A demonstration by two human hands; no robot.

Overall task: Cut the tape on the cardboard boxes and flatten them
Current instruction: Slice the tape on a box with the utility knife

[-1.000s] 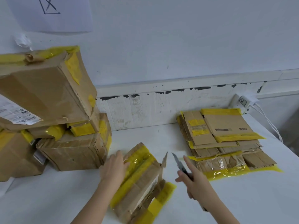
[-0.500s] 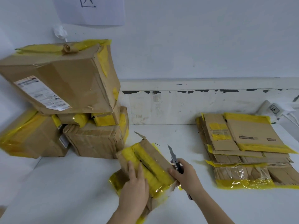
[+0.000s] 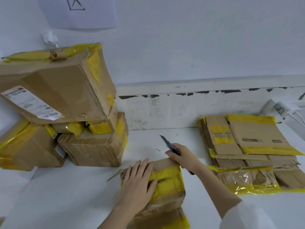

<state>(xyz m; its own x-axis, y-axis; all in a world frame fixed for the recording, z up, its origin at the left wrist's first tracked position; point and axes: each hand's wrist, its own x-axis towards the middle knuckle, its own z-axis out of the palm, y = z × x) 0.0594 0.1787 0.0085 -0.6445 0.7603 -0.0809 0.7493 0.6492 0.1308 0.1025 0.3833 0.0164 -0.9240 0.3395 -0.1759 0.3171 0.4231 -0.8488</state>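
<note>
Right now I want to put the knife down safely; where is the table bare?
Bare table lies between the stacked boxes and the flattened pile, and at the near left. The near middle is crowded by the box under the left hand.

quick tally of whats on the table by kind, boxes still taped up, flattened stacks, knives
Boxes not yet flattened: 4, namely the labelled top box, left box, middle box and the box under the hands
Flattened stacks: 1
Knives: 1
Total: 6

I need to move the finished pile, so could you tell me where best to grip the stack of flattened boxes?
Grip the stack of flattened boxes by its near edge, from the front: that edge overhangs nothing, faces the person, and the wall blocks the far side.
</note>
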